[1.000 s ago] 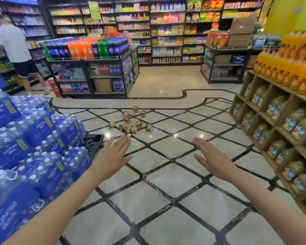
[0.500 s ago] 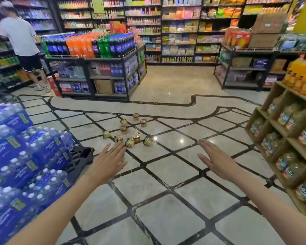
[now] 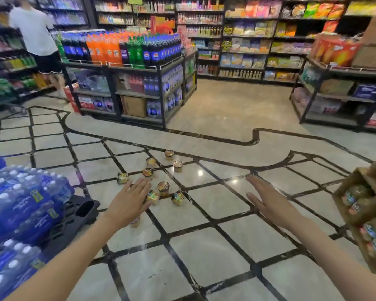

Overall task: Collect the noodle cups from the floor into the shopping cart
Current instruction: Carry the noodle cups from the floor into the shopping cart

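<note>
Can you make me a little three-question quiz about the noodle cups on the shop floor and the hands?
1. True or false: the left hand grips a noodle cup.
2. The noodle cups lie on: A) a shelf B) the floor C) a cart.
3. What is stacked at the far left?

Key: 1 false, both it and the right hand are open. 2 B. 3 water bottle packs.
</note>
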The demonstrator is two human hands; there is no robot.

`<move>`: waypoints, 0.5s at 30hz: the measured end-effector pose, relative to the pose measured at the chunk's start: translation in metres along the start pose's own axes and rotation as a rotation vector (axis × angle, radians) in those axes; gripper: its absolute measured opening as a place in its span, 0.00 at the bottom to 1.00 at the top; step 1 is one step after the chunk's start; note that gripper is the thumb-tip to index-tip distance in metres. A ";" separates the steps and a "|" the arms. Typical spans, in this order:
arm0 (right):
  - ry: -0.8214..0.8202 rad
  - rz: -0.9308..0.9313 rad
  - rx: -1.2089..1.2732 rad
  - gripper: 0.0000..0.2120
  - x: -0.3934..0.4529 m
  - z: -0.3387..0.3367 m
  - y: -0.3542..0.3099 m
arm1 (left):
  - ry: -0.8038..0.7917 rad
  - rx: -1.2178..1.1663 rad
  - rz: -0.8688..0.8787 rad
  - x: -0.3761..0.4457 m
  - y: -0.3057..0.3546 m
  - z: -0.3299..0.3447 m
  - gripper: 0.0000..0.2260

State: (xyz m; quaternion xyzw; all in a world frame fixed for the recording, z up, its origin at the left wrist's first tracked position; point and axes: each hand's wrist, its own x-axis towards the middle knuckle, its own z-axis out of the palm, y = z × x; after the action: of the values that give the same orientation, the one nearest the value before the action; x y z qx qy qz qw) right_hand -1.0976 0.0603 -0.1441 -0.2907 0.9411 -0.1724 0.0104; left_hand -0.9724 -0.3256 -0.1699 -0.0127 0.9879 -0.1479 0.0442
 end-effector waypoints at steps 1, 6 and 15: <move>-0.008 0.005 -0.001 0.32 0.024 -0.005 0.013 | -0.007 -0.010 0.004 0.024 -0.001 -0.004 0.31; -0.044 -0.042 0.005 0.27 0.137 -0.013 0.078 | -0.056 -0.014 -0.056 0.122 -0.002 -0.016 0.37; -0.180 -0.215 0.051 0.32 0.378 0.004 0.208 | -0.074 -0.131 -0.304 0.295 0.017 -0.001 0.47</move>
State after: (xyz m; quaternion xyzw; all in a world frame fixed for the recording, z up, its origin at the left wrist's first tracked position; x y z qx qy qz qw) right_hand -1.5247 0.0115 -0.1860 -0.4039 0.8951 -0.1694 0.0837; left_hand -1.2663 -0.3205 -0.1984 -0.1703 0.9799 -0.0874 0.0568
